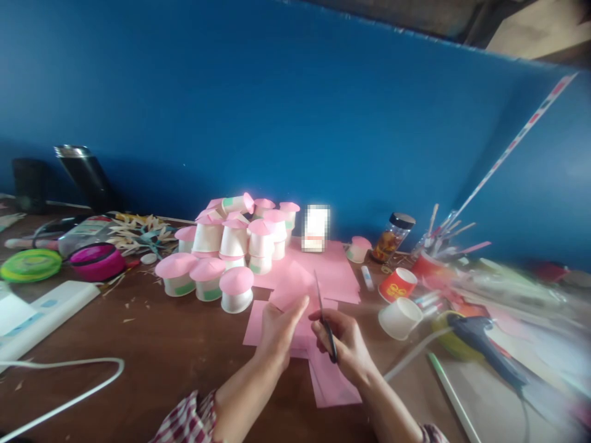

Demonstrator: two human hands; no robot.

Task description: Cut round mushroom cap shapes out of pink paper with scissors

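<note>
My right hand [344, 344] is closed around the black handle of a pair of scissors [329, 338]; the thin blades point up and away from me. Just left of it, my left hand [276, 332] pinches a piece of pink paper [292, 284] with the thumb on top. The held paper's outline blends into the pink sheets [339, 274] behind it. More pink paper strips [330, 384] lie beneath both hands. Left of the sheets stand several white paper cups [236, 300] topped with shallow pink paper cones [176, 266], some stacked.
At right are a red paper cup [398, 285], a white cup [401, 318], a lidded jar [392, 239] and a glue gun [492, 351] with its cable. On the left sit a white power strip [62, 311], a magenta round case [98, 261] and a dark flask [85, 178].
</note>
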